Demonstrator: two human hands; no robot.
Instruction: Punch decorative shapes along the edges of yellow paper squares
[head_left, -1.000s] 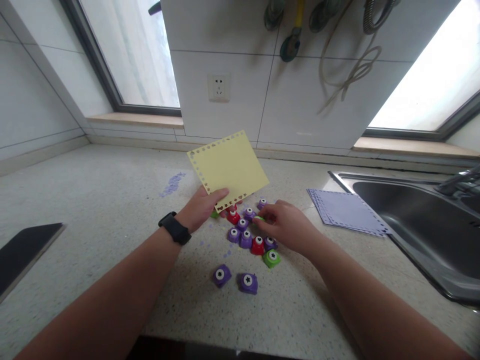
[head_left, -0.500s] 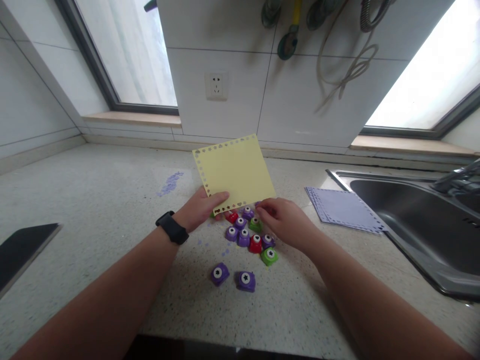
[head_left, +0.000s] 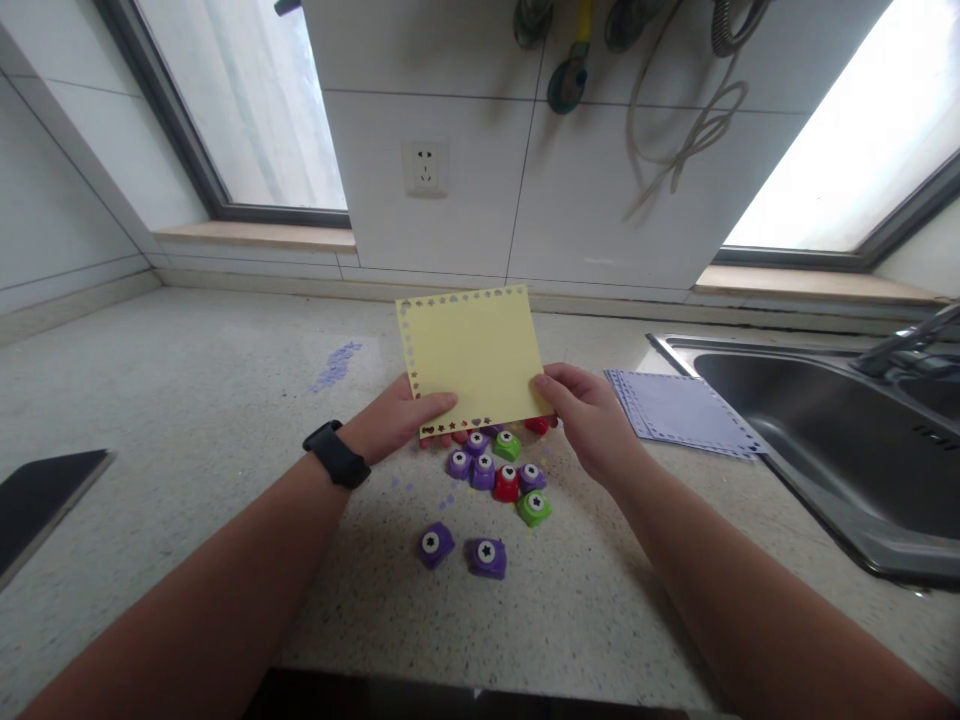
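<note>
A sheet of yellow paper (head_left: 476, 355) is held up over the countertop, tilted toward me. Small shapes are punched along its left and top edges and part of its bottom edge. My left hand (head_left: 401, 418) pinches the lower left corner, thumb on the front. At the lower right edge my right hand (head_left: 589, 410) grips it the same way, fingers hidden behind. Below the paper lie several craft punches: a purple punch (head_left: 483, 472), a red punch (head_left: 507, 484) and a green punch (head_left: 534, 508) among them. Nearer to me are two more, a purple punch (head_left: 435, 546) and another purple punch (head_left: 487, 558).
A stack of lilac paper (head_left: 686, 412) with punched edges lies at right, overlapping the rim of the steel sink (head_left: 795, 500). Purple paper bits (head_left: 337, 365) are scattered at left. A dark flat object (head_left: 52, 500) rests on the far left.
My right hand has moved from beside the punches onto the paper's right edge and now grips it. The paper has turned slightly clockwise and sits more level.
</note>
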